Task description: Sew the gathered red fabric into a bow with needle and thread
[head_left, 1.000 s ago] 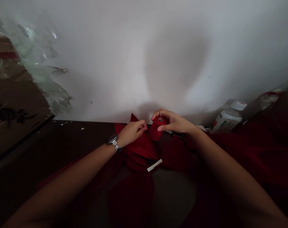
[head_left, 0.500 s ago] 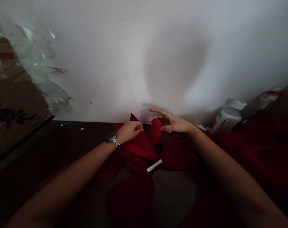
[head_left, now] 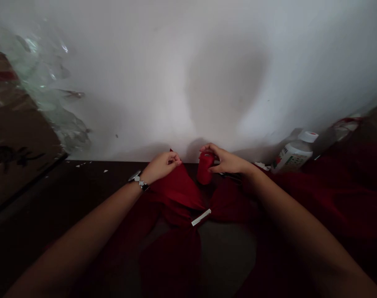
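A red spool of thread (head_left: 204, 173) stands upright near the wall, and my right hand (head_left: 221, 159) curves its fingers and thumb around the upper part. My left hand (head_left: 164, 164) is closed in a pinch above the red bow-shaped fabric (head_left: 182, 187); what lies between the fingertips is too small to make out. A watch (head_left: 135, 176) and a bracelet are on that wrist. Across the gathered middle of the fabric sits a narrow white strip (head_left: 201, 217), which looks like a clip or label.
A white-capped bottle (head_left: 295, 153) leans at the right by the wall (head_left: 138, 82), beside more red fabric (head_left: 340, 194). At left are a cardboard box (head_left: 17, 124) and clear plastic wrapping (head_left: 51, 91). White scraps (head_left: 105, 171) lie on the dark table (head_left: 82, 186).
My right hand has closed from spread fingers onto the spool's top. My left hand, still pinched, has moved slightly left and up.
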A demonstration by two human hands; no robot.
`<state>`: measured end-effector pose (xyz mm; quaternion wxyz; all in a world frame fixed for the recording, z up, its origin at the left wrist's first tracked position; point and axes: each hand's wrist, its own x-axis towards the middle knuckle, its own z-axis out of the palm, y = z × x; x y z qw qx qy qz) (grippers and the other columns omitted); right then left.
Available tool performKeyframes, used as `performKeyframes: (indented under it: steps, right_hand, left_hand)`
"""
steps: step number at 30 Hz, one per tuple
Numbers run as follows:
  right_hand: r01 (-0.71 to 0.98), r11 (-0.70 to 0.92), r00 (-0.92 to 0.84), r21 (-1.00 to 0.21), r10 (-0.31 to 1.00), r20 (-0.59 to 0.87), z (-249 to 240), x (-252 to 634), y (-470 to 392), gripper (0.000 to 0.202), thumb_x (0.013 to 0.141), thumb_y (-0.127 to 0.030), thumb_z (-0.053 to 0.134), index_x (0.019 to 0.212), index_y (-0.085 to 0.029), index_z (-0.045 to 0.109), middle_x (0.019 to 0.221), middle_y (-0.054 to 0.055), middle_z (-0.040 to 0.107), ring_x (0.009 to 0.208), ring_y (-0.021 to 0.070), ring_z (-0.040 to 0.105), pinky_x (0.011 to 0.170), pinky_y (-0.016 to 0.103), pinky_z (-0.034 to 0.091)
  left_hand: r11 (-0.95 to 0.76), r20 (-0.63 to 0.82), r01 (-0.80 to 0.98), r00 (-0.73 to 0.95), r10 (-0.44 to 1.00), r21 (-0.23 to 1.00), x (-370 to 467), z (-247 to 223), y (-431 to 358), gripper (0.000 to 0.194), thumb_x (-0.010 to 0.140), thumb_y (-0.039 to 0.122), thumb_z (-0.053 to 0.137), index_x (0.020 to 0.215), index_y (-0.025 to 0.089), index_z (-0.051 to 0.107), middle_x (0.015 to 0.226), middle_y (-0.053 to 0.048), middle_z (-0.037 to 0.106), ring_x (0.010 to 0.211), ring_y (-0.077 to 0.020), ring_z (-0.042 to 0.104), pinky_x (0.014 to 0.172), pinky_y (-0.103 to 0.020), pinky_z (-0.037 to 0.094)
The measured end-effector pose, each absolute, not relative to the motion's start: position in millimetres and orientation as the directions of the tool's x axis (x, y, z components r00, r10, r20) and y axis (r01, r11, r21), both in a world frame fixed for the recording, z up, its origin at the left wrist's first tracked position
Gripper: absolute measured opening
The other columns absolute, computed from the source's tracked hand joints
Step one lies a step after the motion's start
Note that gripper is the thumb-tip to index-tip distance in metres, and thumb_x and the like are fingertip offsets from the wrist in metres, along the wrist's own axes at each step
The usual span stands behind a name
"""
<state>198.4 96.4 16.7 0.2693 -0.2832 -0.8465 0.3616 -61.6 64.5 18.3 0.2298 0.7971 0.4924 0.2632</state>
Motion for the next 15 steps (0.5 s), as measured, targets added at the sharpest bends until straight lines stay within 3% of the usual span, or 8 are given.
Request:
performKeyframes:
  steps: [4,10,15]
  right_hand:
    - [0.266,0.570,-0.701,-0.778,0.668,0.250,20,204,99,0.054,0.063,-0.010,0.064,0.115,-0.018,0.049,0.109,0.007,0.055,0.099,0.0195,0.056,0.087,0.034,0.046]
    - [0.290,0.532,-0.536,-0.796,0.779,0.326,8,187,98,0.048,0.061,-0.031,0.078,0.100,-0.018,0.053,0.100,0.005,0.053,0.094,0.0204,0.051,0.091,0.038,0.042]
    - [0.257,0.447,-0.388,-0.857,0.860,0.333,-9,182,104,0.060,0.061,-0.037,0.077,0.108,-0.019,0.045,0.096,0.004,0.055,0.085,0.0182,0.053,0.083,0.036,0.046]
  left_hand:
    - [-0.405,0.212,0.674,0.353,0.911,0.618,-65,21,65,0.019,0.081,0.033,0.052,0.073,0.016,0.057,0.069,-0.001,0.060,0.065,-0.0148,0.054,0.063,-0.025,0.039]
    - [-0.387,0.221,0.666,0.323,0.920,0.638,-73,31,67,0.016,0.080,0.030,0.055,0.071,0.017,0.057,0.061,0.001,0.062,0.059,-0.0139,0.056,0.060,-0.025,0.040]
    - [-0.381,0.442,0.628,0.065,0.894,0.678,-117,81,55,0.017,0.089,0.030,0.047,0.078,0.017,0.048,0.077,-0.002,0.065,0.076,-0.0139,0.060,0.072,-0.028,0.045]
